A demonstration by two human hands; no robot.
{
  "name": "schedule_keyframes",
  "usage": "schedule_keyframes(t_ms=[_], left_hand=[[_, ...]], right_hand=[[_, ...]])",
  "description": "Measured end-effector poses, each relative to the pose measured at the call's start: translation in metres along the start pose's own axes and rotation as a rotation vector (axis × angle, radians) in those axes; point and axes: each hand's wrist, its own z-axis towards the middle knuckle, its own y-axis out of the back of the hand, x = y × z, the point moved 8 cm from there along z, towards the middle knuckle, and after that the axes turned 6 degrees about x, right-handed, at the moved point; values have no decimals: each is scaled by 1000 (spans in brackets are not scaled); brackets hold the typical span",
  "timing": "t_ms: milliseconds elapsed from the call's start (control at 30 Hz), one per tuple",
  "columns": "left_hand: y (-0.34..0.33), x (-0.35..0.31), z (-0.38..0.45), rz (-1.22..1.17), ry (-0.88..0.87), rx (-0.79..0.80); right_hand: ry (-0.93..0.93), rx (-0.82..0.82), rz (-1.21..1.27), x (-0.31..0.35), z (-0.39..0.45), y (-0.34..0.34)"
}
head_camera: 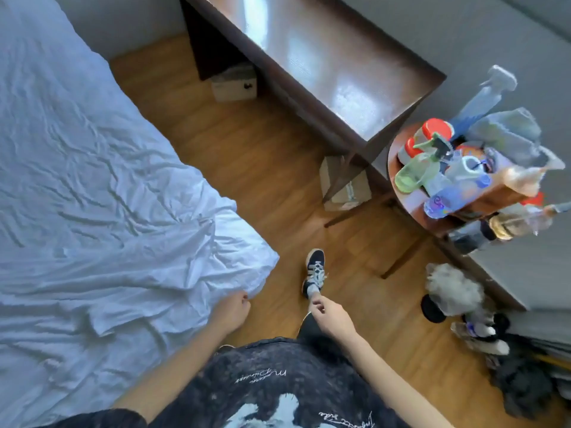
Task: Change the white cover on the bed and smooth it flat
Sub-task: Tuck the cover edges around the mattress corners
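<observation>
A: Where is the white cover (92, 186) right now?

B: It lies spread over the bed, filling the left side of the view. It is wrinkled all over, with creases running across it, and one corner bulges out over the bed's edge toward the wooden floor (247, 156).

A: And the hands?

B: The left hand (231, 311) sits right at that hanging corner, fingers curled in. It touches the fabric's edge, but I cannot tell whether its grip actually has cloth in it. The right hand (328, 313) is apart from the cover, out over the floor, with thumb and fingers loosely curled and nothing in its grip.

A: What else is around?

B: A dark sneaker (314, 270) with pale laces is planted on the floor just beyond the right hand. A dark wooden tabletop (324, 60) stretches along the grey wall, glossy with window reflections. Under it sit two cardboard boxes (344, 183), one near the far leg and one near the close leg. To the right, a small round stand (408, 205) is crowded with bottles, among them a green spray bottle (420, 168) and red-capped ones. Lower right, a fluffy grey duster (452, 288) rests by a dark heap on the floor.
</observation>
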Motion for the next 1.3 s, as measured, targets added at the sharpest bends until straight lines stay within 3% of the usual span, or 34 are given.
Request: schedule_keyframes(t_ms=[167,333,500,733,967,1167,1300], left_hand=[[70,-79,94,-117,130,-37],[161,-154,152,-230,122,-99],[251,-159,207,-387,201,-204],[385,-104,295,-555,356,-281],[532,-47,328,-631,466,-390],[605,15,333,-762,665,-524],[623,48,334,-997,856,-569]], right_hand=[[117,140,-338,55,114,137],[189,132,-377,147,194,259],[297,192,-457,257,267,317],[425,263,-582,428,381,347],[569,346,-701,621,450,351],[722,534,-981,770,500,293],[842,662,-1192,861,521,248]])
